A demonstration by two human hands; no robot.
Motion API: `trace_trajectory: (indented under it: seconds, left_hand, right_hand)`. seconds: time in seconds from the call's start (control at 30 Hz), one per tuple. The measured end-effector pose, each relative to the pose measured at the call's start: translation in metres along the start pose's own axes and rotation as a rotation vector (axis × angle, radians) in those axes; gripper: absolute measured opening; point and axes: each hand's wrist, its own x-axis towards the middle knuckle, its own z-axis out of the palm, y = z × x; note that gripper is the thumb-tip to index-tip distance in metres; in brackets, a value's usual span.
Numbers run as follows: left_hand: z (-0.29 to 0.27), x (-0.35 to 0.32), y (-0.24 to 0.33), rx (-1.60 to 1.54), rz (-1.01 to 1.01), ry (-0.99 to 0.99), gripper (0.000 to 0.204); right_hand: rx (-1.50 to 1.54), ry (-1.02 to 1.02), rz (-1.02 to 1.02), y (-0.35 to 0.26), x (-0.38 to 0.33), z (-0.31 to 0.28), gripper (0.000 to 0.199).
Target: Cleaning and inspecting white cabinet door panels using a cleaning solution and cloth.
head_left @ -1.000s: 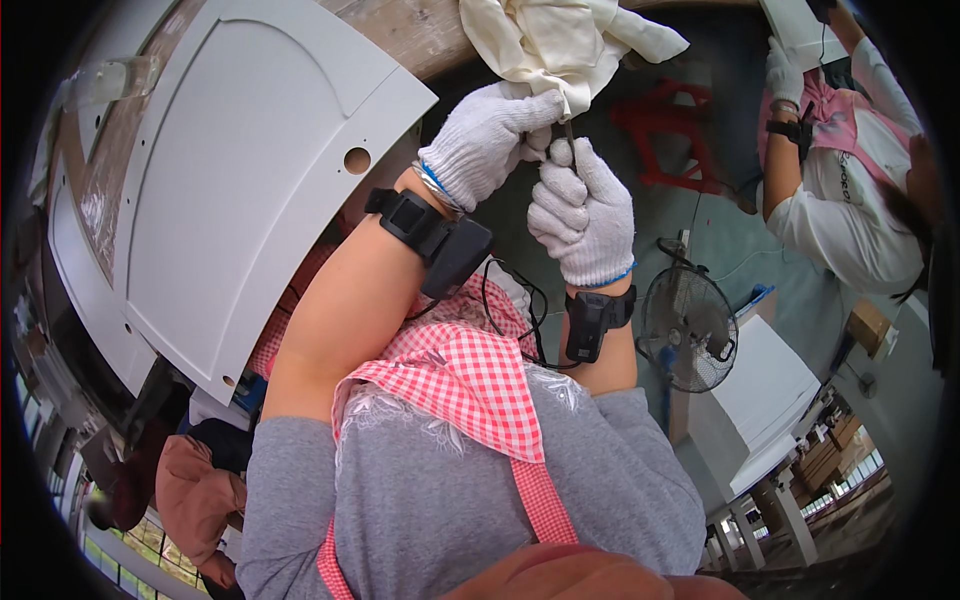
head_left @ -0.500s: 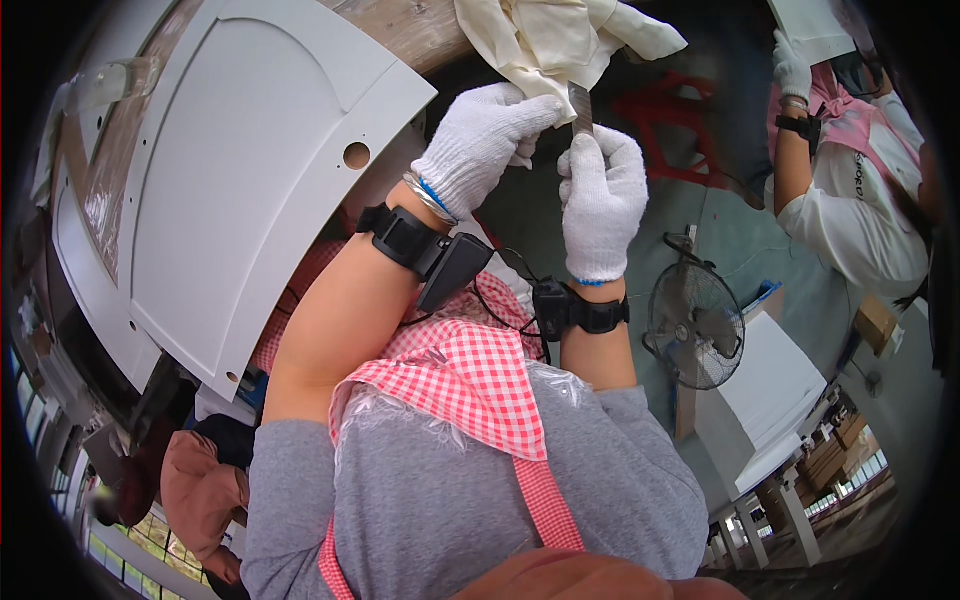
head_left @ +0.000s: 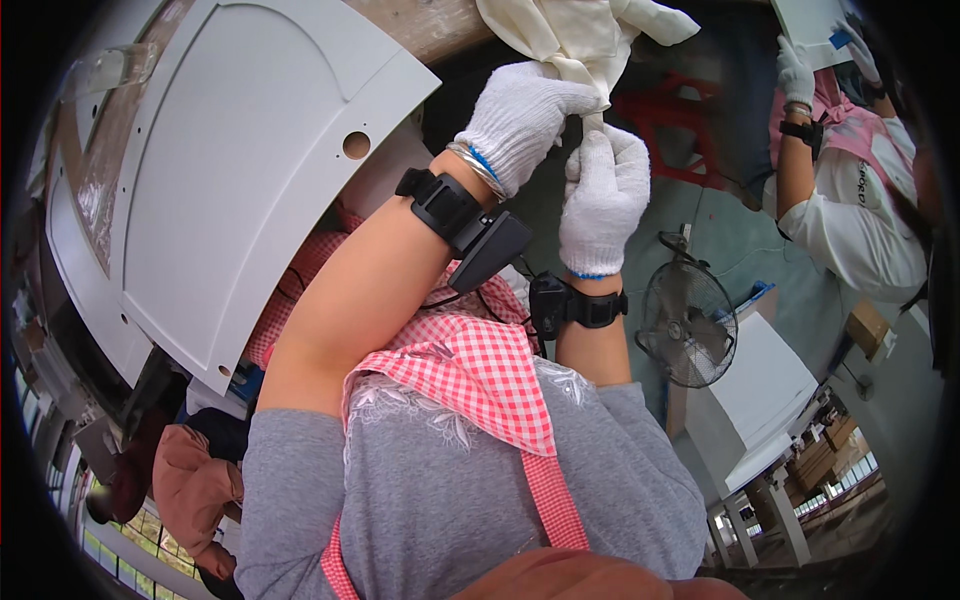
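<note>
My left hand (head_left: 530, 125), in a white knit glove, is closed on a cream cloth (head_left: 570, 35) and pinches a narrow fold of it. Just to its right, my gloved right hand (head_left: 604, 200) is closed, thumb and fingers pressed together at the lower end of that fold. The flat metal blade this hand held upright half a second ago is now covered by the cloth. The rest of the cloth hangs in loose folds above both hands, at the far edge of the view.
A large white panel (head_left: 240, 170) with a round hole lies at left. A red stool-like frame (head_left: 680, 125) stands beyond my right hand. On the right are a black fan (head_left: 690, 325), a white box-like piece (head_left: 755, 385) and a co-worker (head_left: 850, 200). Another person (head_left: 195, 490) is at lower left.
My left hand has moved right and slightly up, bringing the cloth over the blade. The blade's metal, visible before, no longer shows. My right hand has stayed nearly in place.
</note>
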Motion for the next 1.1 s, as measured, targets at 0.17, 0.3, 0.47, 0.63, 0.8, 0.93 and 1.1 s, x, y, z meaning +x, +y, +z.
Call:
trace_trajectory:
  seconds: [0.17, 0.3, 0.47, 0.63, 0.8, 0.93, 1.1]
  left_hand:
    - [-0.031, 0.037, -0.022, 0.302, 0.422, 0.051, 0.023]
    - [-0.009, 0.01, 0.0, -0.008, 0.029, -0.025, 0.025]
    - [-0.006, -0.01, 0.001, -0.015, -0.04, -0.133, 0.025]
    - [-0.006, -0.012, 0.006, -0.07, -0.058, -0.11, 0.022]
    - [-0.007, -0.009, 0.003, -0.086, -0.04, -0.118, 0.021]
    - [-0.008, -0.003, -0.003, -0.097, 0.019, -0.135, 0.019]
    - [-0.006, 0.006, -0.007, -0.023, 0.142, -0.062, 0.02]
  right_hand:
    - [0.086, 0.047, -0.025, -0.009, -0.013, -0.004, 0.01]
    - [0.077, 0.107, 0.007, -0.022, -0.012, -0.008, 0.01]
    - [0.028, 0.118, -0.048, -0.017, -0.001, -0.007, 0.01]
    - [-0.081, 0.098, -0.096, -0.014, -0.002, 0.0, 0.011]
    - [-0.14, 0.079, -0.129, -0.013, -0.003, 0.002, 0.01]
    - [-0.147, 0.031, -0.145, -0.012, -0.005, 0.005, 0.009]
    - [-0.133, -0.014, -0.146, -0.011, -0.004, 0.005, 0.007]
